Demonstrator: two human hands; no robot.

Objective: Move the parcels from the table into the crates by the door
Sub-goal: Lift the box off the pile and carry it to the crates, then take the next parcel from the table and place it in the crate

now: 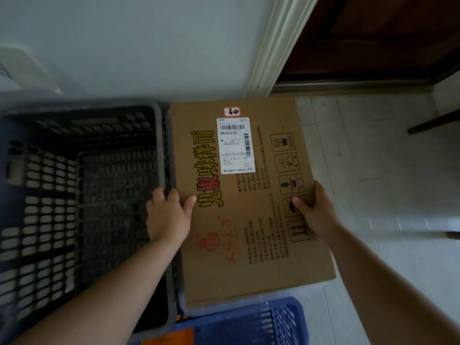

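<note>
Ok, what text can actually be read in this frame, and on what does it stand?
"鬼椒味拌面": large yellow print on the cardboard box.
"608-L02-01-120", digits uncertain: on the white shipping label; its other lines are too small to read.
Too blurred or small to read: the red-bordered sticker, red logo script, small print columns and handling symbols.

Your view is dim and flat, faintly blue, with only soft shadows; it bends toward the edges, where the dark crate (44, 207) and floor tiles (398, 158) blur.
</note>
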